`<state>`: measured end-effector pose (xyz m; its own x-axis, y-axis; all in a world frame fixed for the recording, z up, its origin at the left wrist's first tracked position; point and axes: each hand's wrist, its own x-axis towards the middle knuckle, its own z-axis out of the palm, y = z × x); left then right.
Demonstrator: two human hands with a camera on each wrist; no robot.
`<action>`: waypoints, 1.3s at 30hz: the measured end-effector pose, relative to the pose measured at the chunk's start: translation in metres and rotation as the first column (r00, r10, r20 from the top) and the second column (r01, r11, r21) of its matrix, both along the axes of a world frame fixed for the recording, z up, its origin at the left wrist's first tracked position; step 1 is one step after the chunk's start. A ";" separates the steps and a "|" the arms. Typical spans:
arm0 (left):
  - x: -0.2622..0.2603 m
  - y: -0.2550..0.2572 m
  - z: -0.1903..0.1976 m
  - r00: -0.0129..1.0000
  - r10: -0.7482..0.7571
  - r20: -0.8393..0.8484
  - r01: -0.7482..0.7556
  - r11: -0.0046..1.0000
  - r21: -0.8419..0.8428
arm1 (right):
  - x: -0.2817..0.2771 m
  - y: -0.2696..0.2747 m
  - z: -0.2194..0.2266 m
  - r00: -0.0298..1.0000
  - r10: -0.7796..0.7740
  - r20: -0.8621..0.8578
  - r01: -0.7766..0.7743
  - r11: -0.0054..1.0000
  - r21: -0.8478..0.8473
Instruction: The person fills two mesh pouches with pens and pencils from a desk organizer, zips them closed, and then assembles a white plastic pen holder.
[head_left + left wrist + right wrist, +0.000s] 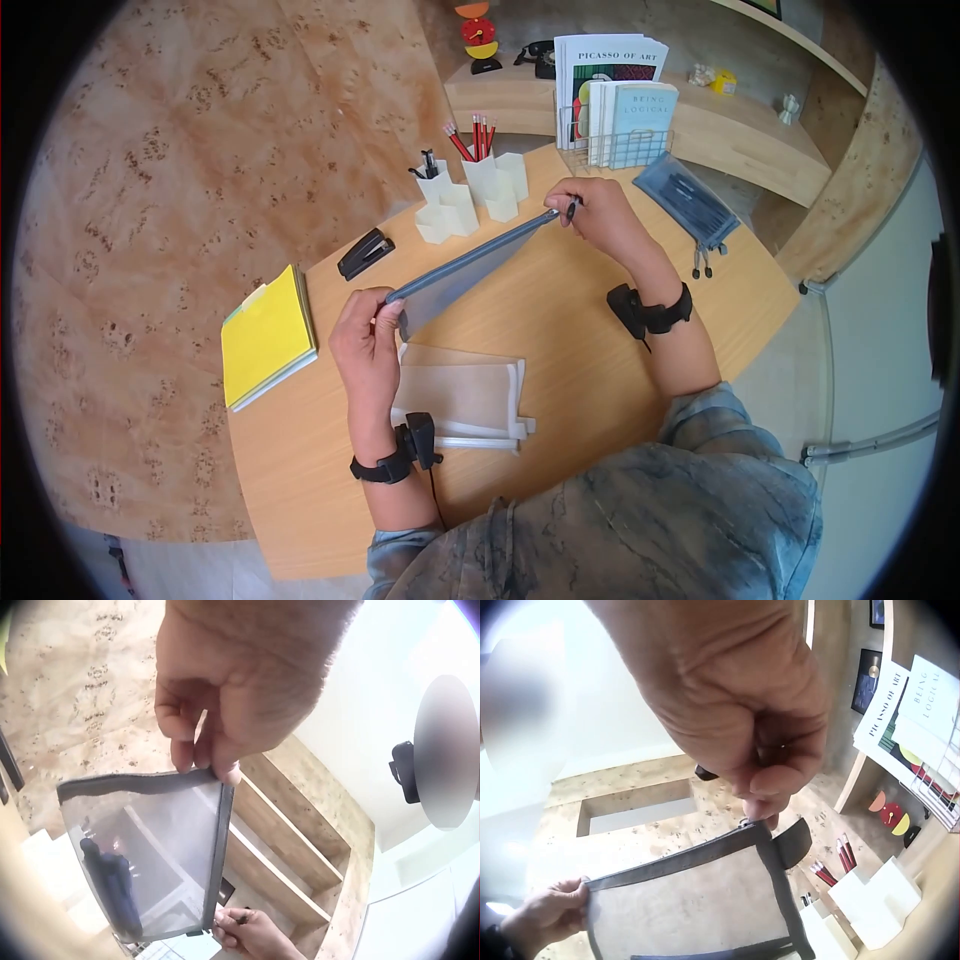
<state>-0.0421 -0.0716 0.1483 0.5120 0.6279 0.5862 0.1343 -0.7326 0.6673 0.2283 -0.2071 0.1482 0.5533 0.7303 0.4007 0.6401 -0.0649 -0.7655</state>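
1. Grey edging frames a sheer, smoky pouch (445, 292), stretched taut and slantwise above the pale wooden table (580, 330)!
2. At its eight o'clock, the left hand (368, 340) pinches one corner, thumb against curled fingers.
3. Right hand (600, 215) at two, reaching farther forward: fingers folded in, gripping the other end, black tab (573, 207) alongside.
4. Down at six, a flat, filmy white-trimmed pouch (455, 395); near ten, a glossy black stapler (366, 254).
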 end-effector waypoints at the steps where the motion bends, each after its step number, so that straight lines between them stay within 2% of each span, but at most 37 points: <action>1: 0.000 0.002 -0.001 1.000 -0.006 -0.001 0.006 1.000 0.026 | 0.000 -0.002 0.006 0.997 -0.017 -0.074 0.014 0.999 -0.044; 2: 0.000 0.003 -0.002 1.000 -0.012 0.000 0.012 0.999 0.051 | 0.000 -0.002 0.009 0.997 -0.009 -0.076 0.005 0.999 -0.048; 4: 0.000 -0.001 0.002 0.999 -0.001 0.049 0.005 0.997 -0.080 | -0.001 -0.003 0.011 0.996 0.006 -0.085 -0.011 0.998 -0.057; 5: 0.000 -0.002 0.003 0.997 0.007 0.072 0.004 0.989 -0.146 | 0.000 -0.006 0.013 0.988 0.063 -0.143 -0.071 0.996 -0.055; 7: 0.000 0.002 -0.001 0.988 -0.009 0.153 0.029 0.992 -0.125 | 0.003 -0.014 0.019 0.950 0.174 -0.258 -0.192 0.981 -0.043; 8: -0.001 0.005 -0.003 0.981 -0.016 0.193 0.039 0.993 -0.116 | 0.005 -0.021 0.024 0.925 0.301 -0.230 -0.324 0.944 -0.066; 10: -0.007 0.010 -0.004 0.976 -0.040 0.216 0.066 0.991 -0.114 | 0.011 -0.037 0.034 0.821 0.540 -0.185 -0.565 0.816 -0.121; 13: -0.008 0.010 -0.002 0.932 -0.081 0.354 0.137 0.981 -0.135 | 0.025 -0.052 0.027 0.524 0.816 -0.245 -0.840 0.543 0.010; 16: -0.007 0.009 -0.002 0.891 -0.100 0.442 0.196 0.964 -0.178 | 0.037 -0.036 0.001 0.483 0.790 -0.377 -0.766 0.590 0.254; 19: -0.005 0.004 -0.002 0.874 -0.117 0.472 0.228 0.956 -0.185 | 0.020 0.007 -0.030 0.490 0.676 -0.551 -0.706 0.678 0.204; 21: -0.004 0.006 -0.004 0.852 -0.132 0.507 0.252 0.952 -0.176 | -0.006 0.026 -0.055 0.190 0.602 -0.776 -0.808 0.544 0.224; 23: -0.006 0.006 -0.006 0.836 -0.117 0.536 0.251 0.951 -0.183 | -0.044 0.036 -0.056 0.027 0.555 -0.831 -0.920 0.338 0.197; 26: -0.008 0.009 -0.005 0.800 -0.067 0.596 0.242 0.945 -0.219 | -0.087 0.044 -0.071 -0.208 0.547 -0.811 -0.878 0.261 0.401; 27: -0.011 0.013 -0.008 0.779 -0.061 0.624 0.259 0.937 -0.232 | -0.095 0.043 -0.068 -0.235 0.552 -0.800 -0.852 0.279 0.442; 30: -0.015 0.018 -0.009 0.740 -0.075 0.668 0.341 0.899 -0.276 | -0.108 0.047 -0.076 -0.169 0.669 -0.724 -0.799 0.336 0.498; 32: -0.015 0.017 -0.007 0.742 -0.128 0.659 0.395 0.877 -0.274 | -0.108 0.044 -0.072 -0.163 0.633 -0.757 -0.767 0.402 0.501; 35: -0.005 0.005 0.001 0.730 -0.104 0.676 0.426 0.843 -0.330 | -0.110 0.036 -0.054 -0.165 0.629 -0.760 -0.690 0.476 0.545; 36: -0.005 0.004 0.005 0.721 -0.146 0.678 0.496 0.792 -0.357 | -0.110 0.036 -0.050 -0.168 0.637 -0.752 -0.659 0.495 0.567; 38: -0.006 0.002 0.009 0.693 -0.230 0.684 0.622 0.670 -0.405 | -0.110 0.038 -0.051 -0.017 0.674 -0.739 -0.545 0.613 0.572; 39: -0.008 0.004 0.009 0.744 -0.249 0.620 0.601 0.654 -0.459 | -0.109 0.039 -0.051 0.059 0.680 -0.731 -0.479 0.662 0.577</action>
